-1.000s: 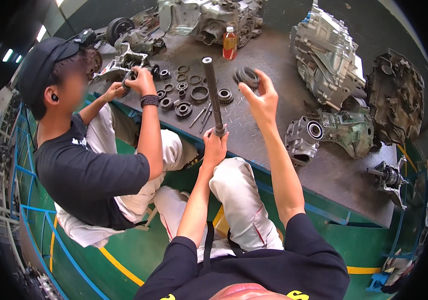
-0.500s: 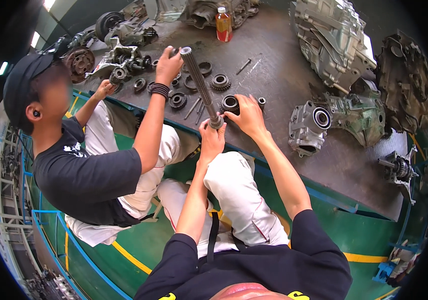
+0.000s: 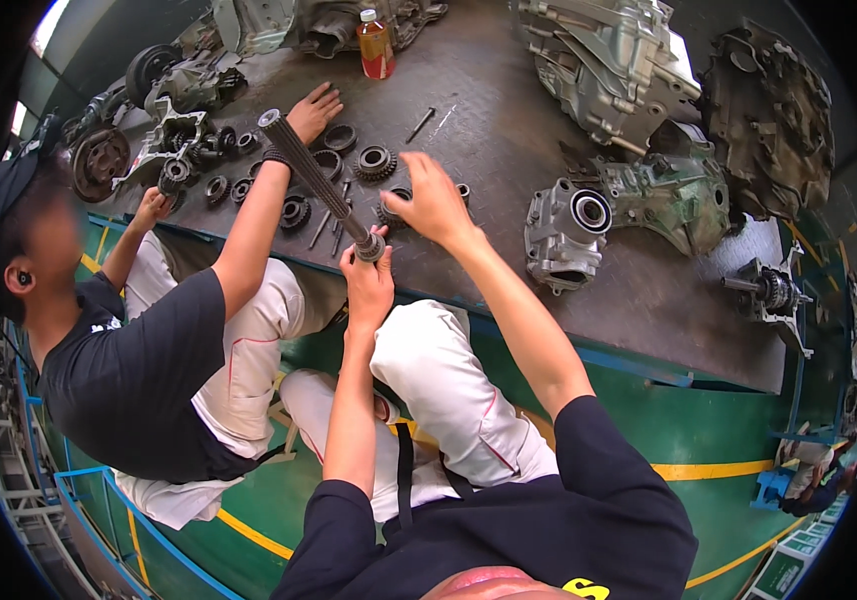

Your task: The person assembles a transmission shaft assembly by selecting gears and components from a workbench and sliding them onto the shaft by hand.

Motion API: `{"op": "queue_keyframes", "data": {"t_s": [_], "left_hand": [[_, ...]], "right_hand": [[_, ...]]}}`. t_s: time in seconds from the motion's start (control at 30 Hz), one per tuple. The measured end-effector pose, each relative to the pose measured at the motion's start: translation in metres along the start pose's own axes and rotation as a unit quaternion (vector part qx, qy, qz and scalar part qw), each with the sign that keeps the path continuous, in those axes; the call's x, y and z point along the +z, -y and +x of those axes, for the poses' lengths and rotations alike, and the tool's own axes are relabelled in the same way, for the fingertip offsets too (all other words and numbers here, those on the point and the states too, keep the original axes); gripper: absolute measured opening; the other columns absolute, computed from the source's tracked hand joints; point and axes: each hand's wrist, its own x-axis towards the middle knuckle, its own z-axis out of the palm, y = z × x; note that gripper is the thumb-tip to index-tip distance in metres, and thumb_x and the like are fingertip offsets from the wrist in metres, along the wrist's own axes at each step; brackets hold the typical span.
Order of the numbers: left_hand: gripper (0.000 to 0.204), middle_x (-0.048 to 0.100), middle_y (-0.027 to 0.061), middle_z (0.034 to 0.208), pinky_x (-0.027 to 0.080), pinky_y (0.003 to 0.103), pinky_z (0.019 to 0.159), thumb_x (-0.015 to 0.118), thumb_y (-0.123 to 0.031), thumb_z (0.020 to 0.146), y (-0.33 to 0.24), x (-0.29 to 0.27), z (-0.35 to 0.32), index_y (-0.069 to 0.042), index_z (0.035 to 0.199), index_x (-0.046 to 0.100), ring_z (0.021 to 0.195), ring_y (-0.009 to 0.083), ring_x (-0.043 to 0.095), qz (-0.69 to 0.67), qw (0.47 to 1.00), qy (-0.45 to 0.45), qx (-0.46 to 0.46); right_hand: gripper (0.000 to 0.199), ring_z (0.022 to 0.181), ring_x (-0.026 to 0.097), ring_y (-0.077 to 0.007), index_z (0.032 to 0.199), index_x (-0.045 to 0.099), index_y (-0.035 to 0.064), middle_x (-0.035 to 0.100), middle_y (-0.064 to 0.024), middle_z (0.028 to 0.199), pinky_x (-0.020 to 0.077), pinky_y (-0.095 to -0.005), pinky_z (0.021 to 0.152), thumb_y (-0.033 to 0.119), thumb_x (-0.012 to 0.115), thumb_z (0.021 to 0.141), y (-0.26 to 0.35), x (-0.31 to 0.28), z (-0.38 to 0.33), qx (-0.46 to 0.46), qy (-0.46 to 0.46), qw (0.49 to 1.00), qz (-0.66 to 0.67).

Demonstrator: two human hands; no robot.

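My left hand (image 3: 369, 285) is wrapped round the lower end of a long splined shaft (image 3: 311, 175), which leans up and to the left over the table's near edge. My right hand (image 3: 437, 205) is open, thumb and fingers apart, just right of a dark ring-shaped gear (image 3: 393, 203) that it partly covers. It holds nothing that I can see. Behind it, a small metal socket-like piece (image 3: 463, 192) shows in part. Further back lies a toothed gear (image 3: 376, 163); another gear (image 3: 295, 211) rests left of the shaft, near several thin rods (image 3: 320, 229).
At left a co-worker's hand (image 3: 315, 112) reaches over the metal table (image 3: 494, 120); their other hand (image 3: 152, 208) touches a small gear. A drink bottle (image 3: 376, 46) stands at the back. Right are a silver housing (image 3: 559, 235), a large gearbox casing (image 3: 609, 70) and a geared assembly (image 3: 777, 292).
My right hand has come off the ring-shaped gear and opened. The co-worker's raised hand has moved down beside the shaft with its fingers spread. The whole view has shifted.
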Motion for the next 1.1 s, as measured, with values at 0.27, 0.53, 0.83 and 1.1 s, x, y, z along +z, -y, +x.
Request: {"op": "queue_keyframes", "data": {"t_s": [0.27, 0.53, 0.83, 1.1], "left_hand": [[0.035, 0.068, 0.0126, 0.133, 0.031, 0.045, 0.11, 0.055, -0.025, 0.107, -0.009, 0.001, 0.002, -0.003, 0.134, 0.06, 0.124, 0.0333, 0.058, 0.015, 1.0, -0.008, 0.004], [0.037, 0.065, 0.0134, 0.138, 0.029, 0.044, 0.112, 0.055, -0.023, 0.107, -0.008, 0.003, 0.002, -0.003, 0.137, 0.059, 0.126, 0.0295, 0.058, 0.012, 1.0, -0.002, -0.013], [0.039, 0.061, 0.0195, 0.141, 0.028, 0.045, 0.113, 0.053, -0.023, 0.107, -0.016, -0.004, 0.007, -0.001, 0.139, 0.057, 0.133, 0.032, 0.055, -0.014, 0.998, 0.007, -0.053], [0.043, 0.06, 0.0212, 0.142, 0.029, 0.045, 0.112, 0.054, -0.021, 0.106, -0.018, -0.006, 0.008, 0.001, 0.143, 0.054, 0.133, 0.0329, 0.056, -0.036, 0.997, 0.024, -0.07]], "right_hand": [[0.081, 0.134, 0.051, -0.0338, 0.131, 0.059, -0.0008, 0.059, -0.0175, 0.135, 0.0452, -0.0504, 0.106, 0.047, 0.087, 0.072, -0.022, 0.034, 0.079, 0.018, 0.229, 0.955, -0.186], [0.062, 0.114, 0.062, -0.0392, 0.108, 0.071, -0.0047, 0.066, -0.0244, 0.116, 0.05, -0.0455, 0.1, 0.04, 0.085, 0.067, -0.043, 0.041, 0.082, 0.025, 0.174, 0.975, -0.136], [0.073, 0.115, 0.065, -0.0374, 0.128, 0.062, -0.0054, 0.065, -0.0195, 0.124, 0.0518, -0.0411, 0.1, 0.027, 0.087, 0.067, -0.003, -0.023, 0.018, 0.056, 0.114, 0.992, 0.023], [0.08, 0.125, 0.06, -0.0382, 0.138, 0.052, -0.0048, 0.058, -0.0208, 0.136, 0.05, -0.0416, 0.105, 0.017, 0.087, 0.069, -0.002, -0.016, -0.003, 0.072, 0.152, 0.984, 0.052]]}}
